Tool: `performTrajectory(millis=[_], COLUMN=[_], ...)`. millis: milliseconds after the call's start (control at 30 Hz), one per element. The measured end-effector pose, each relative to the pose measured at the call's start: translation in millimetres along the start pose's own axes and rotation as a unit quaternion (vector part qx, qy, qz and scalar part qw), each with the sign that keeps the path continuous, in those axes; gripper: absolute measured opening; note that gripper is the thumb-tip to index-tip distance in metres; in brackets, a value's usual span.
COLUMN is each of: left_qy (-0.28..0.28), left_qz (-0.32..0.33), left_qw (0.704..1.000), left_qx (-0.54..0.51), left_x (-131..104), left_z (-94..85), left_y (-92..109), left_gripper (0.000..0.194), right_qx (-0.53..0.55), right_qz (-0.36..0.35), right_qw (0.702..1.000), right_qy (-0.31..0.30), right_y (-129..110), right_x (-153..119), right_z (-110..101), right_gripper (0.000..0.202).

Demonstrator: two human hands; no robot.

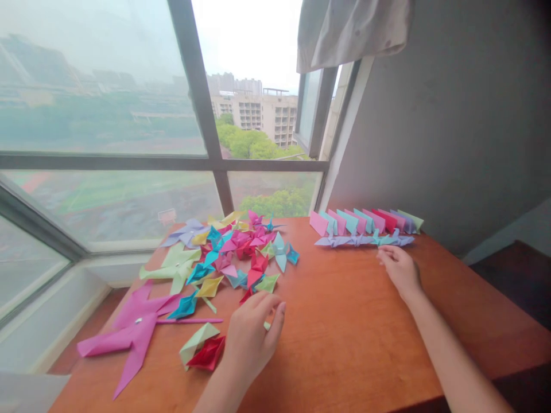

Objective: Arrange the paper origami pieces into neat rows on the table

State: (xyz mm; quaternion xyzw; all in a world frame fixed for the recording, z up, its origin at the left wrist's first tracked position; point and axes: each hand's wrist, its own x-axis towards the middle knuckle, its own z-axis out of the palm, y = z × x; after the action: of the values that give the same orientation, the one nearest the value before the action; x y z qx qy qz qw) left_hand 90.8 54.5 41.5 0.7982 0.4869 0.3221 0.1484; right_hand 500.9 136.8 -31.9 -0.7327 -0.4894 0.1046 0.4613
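My left hand (pixel 253 330) is over the front middle of the table, fingers curled in. A small light green scrap (pixel 267 326) shows in the gap by the thumb; whether it is held or lies behind is unclear. Left of this hand are a light green folded paper piece (pixel 198 343) and a red one (pixel 208 352). My right hand (pixel 400 269) is at the right with its fingertips drawn together, just in front of a row of pale blue and lilac folded paper cranes (pixel 355 241). I cannot make out anything between those fingertips.
Colourful folded paper pieces (pixel 245 246) form a pile at the back left. A magenta pinwheel (pixel 142 330), a light green pinwheel (pixel 174 265) and a lilac one (pixel 189 231) lie beside it. Several coloured cards (pixel 364 221) stand behind the cranes. Windows and a wall bound the table (pixel 340 332).
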Motion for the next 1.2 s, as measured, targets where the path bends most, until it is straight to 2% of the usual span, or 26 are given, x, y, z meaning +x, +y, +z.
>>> performTrajectory(millis=[133,233,333,500,633,733,900,1200], left_qy=[0.035,0.066,0.107,0.129,0.105,0.082,0.065,0.063], left_qz=[-0.011,-0.021,-0.036,-0.095,-0.139,-0.153,-0.128,-0.148], left_qw=[0.999,0.995,0.988,0.974,0.970,0.965,0.962,0.959], left_qx=[0.031,0.072,0.108,0.163,0.170,0.195,0.231,0.231], left_x=[0,-3,-10,-14,1,20,46,62], left_z=[-10.5,-23.4,-41.8,-74.3,-87.0,-87.6,-82.3,-76.6], left_y=[-4,-17,-35,-70,-93,-103,-105,-108], left_gripper=[0.016,0.016,0.017,0.025,0.030,0.033,0.033,0.030], right_qx=[0.048,0.076,0.079,0.022,0.016,0.017,0.033,0.043], right_qz=[-0.010,-0.025,-0.040,-0.089,-0.111,-0.121,-0.116,-0.113], right_qw=[0.989,0.979,0.974,0.977,0.975,0.974,0.975,0.976], right_qy=[-0.140,-0.189,-0.208,-0.193,-0.192,-0.193,-0.189,-0.181], right_y=[-58,-87,-101,-106,-107,-107,-105,-106], right_x=[-55,-86,-105,-120,-123,-123,-120,-119], right_z=[40,62,77,84,83,82,82,83], right_gripper=[0.034,0.031,0.029,0.027,0.028,0.028,0.027,0.028])
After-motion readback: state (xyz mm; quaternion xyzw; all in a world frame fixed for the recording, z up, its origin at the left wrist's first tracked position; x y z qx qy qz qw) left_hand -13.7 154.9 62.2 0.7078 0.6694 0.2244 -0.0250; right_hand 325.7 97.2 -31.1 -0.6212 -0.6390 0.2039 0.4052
